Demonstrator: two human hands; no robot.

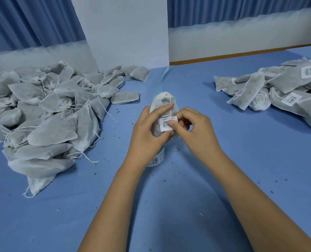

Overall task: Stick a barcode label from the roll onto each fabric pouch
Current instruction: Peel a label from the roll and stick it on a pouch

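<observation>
My left hand [147, 131] grips a grey fabric pouch [163, 101] above the middle of the blue table, its drawstring end pointing away from me. A white barcode label [166, 124] lies on the pouch's face. My right hand [193, 130] has its thumb on the label's right part, the other fingers curled beside it. The label roll [157, 159] stands on the table just below my left wrist, mostly hidden by it. A strip of backing tape [163, 79] runs away from the pouch toward the wall.
A large heap of unlabelled drawstring pouches [42, 113] covers the table's left side. A pile of labelled pouches [282, 90] lies at the right. A white pillar [125, 33] stands behind. Small herb crumbs dot the blue table [169, 197].
</observation>
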